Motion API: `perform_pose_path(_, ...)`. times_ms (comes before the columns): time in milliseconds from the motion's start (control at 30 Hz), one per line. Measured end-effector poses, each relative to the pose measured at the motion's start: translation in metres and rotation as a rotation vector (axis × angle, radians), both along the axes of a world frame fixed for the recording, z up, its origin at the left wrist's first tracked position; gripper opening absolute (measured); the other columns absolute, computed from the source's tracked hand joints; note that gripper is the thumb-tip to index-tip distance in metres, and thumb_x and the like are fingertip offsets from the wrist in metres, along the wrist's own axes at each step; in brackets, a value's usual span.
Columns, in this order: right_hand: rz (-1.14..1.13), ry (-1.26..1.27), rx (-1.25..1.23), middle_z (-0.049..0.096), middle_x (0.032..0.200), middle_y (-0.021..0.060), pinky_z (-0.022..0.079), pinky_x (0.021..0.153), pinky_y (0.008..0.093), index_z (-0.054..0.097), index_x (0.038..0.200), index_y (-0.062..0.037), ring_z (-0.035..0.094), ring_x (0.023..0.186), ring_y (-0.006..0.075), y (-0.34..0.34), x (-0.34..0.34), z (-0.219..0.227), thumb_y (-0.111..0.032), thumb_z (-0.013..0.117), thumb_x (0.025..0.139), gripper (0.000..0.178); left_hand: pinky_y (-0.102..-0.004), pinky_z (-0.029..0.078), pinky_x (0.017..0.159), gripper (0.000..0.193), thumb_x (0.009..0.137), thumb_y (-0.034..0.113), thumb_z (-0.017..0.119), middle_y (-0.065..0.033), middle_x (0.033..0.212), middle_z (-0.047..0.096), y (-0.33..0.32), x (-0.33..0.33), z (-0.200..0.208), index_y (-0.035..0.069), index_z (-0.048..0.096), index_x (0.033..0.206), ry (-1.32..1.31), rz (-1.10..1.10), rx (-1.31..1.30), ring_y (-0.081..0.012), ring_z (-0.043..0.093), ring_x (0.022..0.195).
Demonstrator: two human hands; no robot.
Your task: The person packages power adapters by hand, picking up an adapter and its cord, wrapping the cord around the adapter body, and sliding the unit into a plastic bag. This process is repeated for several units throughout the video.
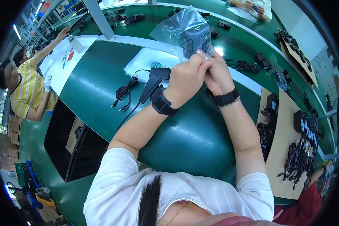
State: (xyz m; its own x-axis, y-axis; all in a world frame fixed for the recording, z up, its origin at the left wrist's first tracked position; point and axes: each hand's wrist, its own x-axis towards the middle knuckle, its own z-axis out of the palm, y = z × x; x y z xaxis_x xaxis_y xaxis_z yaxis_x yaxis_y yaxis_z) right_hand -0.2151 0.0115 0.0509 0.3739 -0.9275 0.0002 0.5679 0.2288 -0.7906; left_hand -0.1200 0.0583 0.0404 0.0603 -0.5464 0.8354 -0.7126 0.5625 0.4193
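Both my hands are closed on the gathered end of a clear plastic bag [165, 33], held up over the far edge of the green table [184, 139]. A dark, boxy item, apparently a power adapter [190, 42], shows through the film. My left hand [187, 78] and my right hand [219, 74] touch at the fingers, which partly hide the bag's end. Beside my left wrist lies a black power adapter [159, 73] with its coiled cable [126, 89] on the table. Flat clear bags [143, 62] are stacked behind it. Black straps circle both my wrists.
Several adapters and cables lie on the green conveyor [248, 41] beyond a white rail. Cardboard sheets [286, 150] at right carry more bundled adapters. A black bin [88, 158] stands at left. A person in yellow stripes [28, 90] reaches at far left; another person's hands [255, 8] work across.
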Motion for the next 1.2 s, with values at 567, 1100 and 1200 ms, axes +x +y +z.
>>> perform_pose_path(567, 0.07, 0.131, -0.49, 0.057, 0.09, 0.0035, 0.046, 0.061, 0.0206, 0.047, 0.116, 0.0016, 0.055, 0.07, 0.0087, -0.015, 0.03, 0.002, -0.006, 0.061, 0.078, 0.041, -0.0315, 0.043, 0.053, 0.017, 0.075, 0.016, 0.067, -0.0111, 0.066, 0.056, 0.011, 0.008, 0.021, 0.002, 0.058, 0.08, 0.097, -0.016, -0.02, -0.0226, 0.056, 0.059)
perform_pose_path(1100, -0.037, 0.327, -0.639, 0.057, 0.095, 0.007, 0.046, 0.064, 0.0245, 0.048, 0.118, 0.0031, 0.054, 0.076, 0.0109, 0.017, 0.022, 0.023, -0.019, 0.065, 0.076, 0.051, -0.023, 0.046, 0.068, 0.036, 0.084, 0.026, 0.061, -0.0037, 0.089, 0.058, -0.009, 0.066, 0.038, 0.0, 0.05, 0.106, 1.126, -0.628, 0.384, -0.0096, 0.056, 0.077)
perform_pose_path(1200, -0.039, 0.319, -0.645, 0.057, 0.098, 0.0074, 0.046, 0.068, 0.025, 0.048, 0.117, 0.004, 0.054, 0.08, 0.0122, 0.018, 0.025, 0.019, -0.017, 0.063, 0.078, 0.047, -0.0231, 0.046, 0.068, 0.039, 0.084, 0.028, 0.06, -0.0044, 0.09, 0.057, -0.007, 0.047, 0.026, 0.0, 0.045, 0.107, 1.19, -0.642, 0.267, -0.0097, 0.055, 0.078)
